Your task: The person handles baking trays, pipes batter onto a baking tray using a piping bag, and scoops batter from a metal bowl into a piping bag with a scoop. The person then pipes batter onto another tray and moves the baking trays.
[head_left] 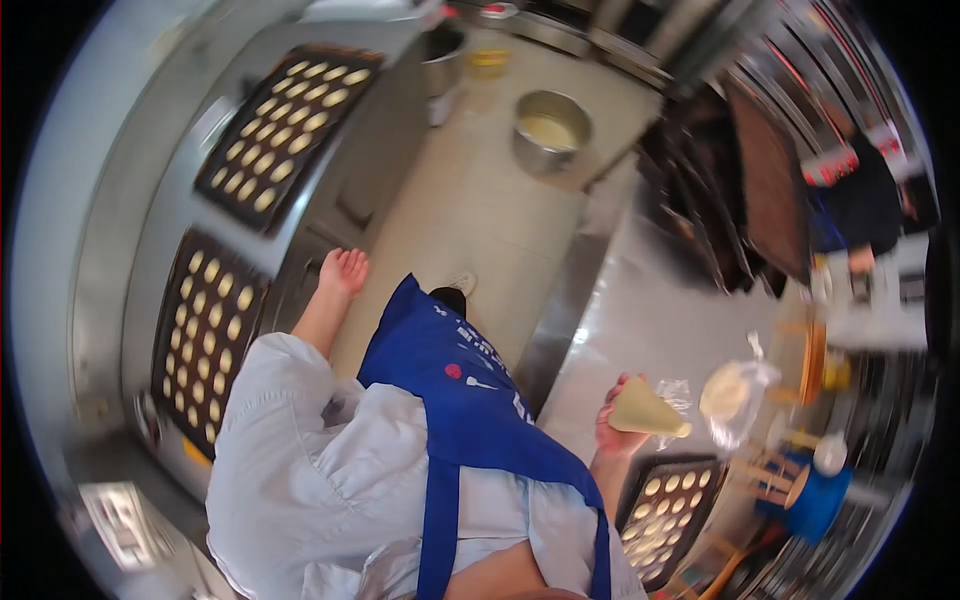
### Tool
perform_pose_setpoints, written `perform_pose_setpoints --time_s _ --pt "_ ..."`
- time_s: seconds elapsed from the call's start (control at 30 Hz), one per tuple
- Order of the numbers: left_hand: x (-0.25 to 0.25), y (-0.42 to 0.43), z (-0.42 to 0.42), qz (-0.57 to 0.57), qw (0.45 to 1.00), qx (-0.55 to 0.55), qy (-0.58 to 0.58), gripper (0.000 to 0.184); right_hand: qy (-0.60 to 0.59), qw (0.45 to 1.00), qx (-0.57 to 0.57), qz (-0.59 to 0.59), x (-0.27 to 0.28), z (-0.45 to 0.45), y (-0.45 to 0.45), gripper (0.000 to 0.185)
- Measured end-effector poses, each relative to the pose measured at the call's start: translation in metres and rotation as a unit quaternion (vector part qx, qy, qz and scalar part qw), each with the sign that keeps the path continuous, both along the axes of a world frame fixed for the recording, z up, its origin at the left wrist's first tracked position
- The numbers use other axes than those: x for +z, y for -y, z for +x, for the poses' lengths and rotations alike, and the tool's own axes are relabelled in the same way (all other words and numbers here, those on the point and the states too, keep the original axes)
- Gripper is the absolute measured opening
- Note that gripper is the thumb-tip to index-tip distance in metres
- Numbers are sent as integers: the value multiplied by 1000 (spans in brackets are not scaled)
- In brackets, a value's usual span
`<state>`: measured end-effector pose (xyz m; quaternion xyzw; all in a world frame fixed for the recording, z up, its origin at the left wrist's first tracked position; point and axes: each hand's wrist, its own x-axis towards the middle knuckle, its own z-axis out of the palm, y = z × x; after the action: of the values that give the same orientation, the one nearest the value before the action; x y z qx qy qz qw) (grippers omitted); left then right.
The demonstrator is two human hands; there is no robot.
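My right hand [612, 418] is wrapped round a piping bag [648, 408] filled with pale batter, its narrow end pointing right. Below it lies a dark baking tray [637, 490] with rows of pale batter rounds. Beside the bag is crumpled clear plastic [675, 397], and farther right a clear plastic bag [742, 398] holds more of the pale mixture. My left hand [345, 270] hangs empty over the edge of the left counter, fingers loosely stretched. On that counter, two more dark trays, a far tray [271, 215] and a near tray [172, 300], carry similar rounds.
A steel pot [553, 160] with pale batter stands on the floor ahead, a yellow tub [488, 62] beyond it. Dark baking sheets [765, 180] are piled on the steel table [640, 320]. A person in dark clothing [865, 205] is at far right, near a blue container [820, 505].
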<state>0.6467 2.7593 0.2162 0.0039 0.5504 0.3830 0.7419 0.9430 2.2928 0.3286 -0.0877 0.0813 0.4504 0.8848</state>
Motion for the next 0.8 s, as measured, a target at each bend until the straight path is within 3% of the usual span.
perform_pose_setpoints --time_s 0.13,0.17,0.2,0.27,0.4,0.47,0.5,0.53,0.6,0.63,0.7,0.8 --pt "16 68 -178 9 957 287 48 52 10 993 116 7 20 -7 -42 51" --pt "10 84 -216 24 943 323 73 70 0 991 135 14 26 -15 -60 49" --pt "11 101 -248 27 935 347 68 70 -11 989 147 20 32 -27 -77 48" --pt "3 124 -297 11 913 381 144 101 -9 984 176 15 40 -59 -109 49" --pt "21 145 -344 -17 908 389 157 114 -32 967 251 33 47 -127 -135 51" --pt "17 140 -360 2 919 378 113 106 -43 961 273 20 48 -168 -136 52" --pt "11 140 -360 54 931 345 106 88 -47 966 255 19 47 -186 -136 52" --pt "6 136 -365 30 922 366 125 59 -51 964 262 9 44 -206 -135 53" --pt "-30 132 -391 25 922 360 139 36 -58 966 252 -6 42 -244 -130 55" --pt "-28 134 -401 18 928 346 137 36 -63 964 257 -4 44 -266 -130 56" --pt "-17 140 -412 -103 936 294 161 25 -73 962 262 -11 48 -304 -134 58" --pt "0 177 -415 -70 950 283 112 25 -101 964 245 -7 56 -341 -126 56"
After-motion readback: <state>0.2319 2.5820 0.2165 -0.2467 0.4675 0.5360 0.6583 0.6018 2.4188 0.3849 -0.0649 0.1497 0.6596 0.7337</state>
